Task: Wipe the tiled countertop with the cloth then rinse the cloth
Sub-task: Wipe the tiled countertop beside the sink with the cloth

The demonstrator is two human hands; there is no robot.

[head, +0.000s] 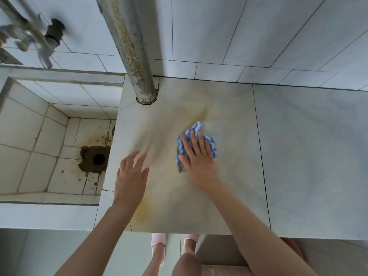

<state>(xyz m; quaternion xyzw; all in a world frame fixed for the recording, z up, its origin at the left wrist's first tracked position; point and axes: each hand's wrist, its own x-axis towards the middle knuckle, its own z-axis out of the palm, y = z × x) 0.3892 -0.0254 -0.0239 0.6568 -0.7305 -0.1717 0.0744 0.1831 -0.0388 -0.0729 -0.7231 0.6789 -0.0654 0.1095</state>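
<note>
Flat right hand (pixel 199 162) presses one striped cloth (pixel 196 128) onto the countertop (pixel 302 156); left hand (pixel 131 176) spread, empty.

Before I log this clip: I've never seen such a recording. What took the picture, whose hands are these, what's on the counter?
No machine here: a person wears one wide-angle camera on the head, looking down at their own bare hands. The right hand presses flat on a blue-and-white cloth lying on the stained tiled countertop. The left hand is open over the counter, holding nothing. Left of the counter sits a tiled sink with a tap above; a rusty pipe rises at the counter's back.
</note>
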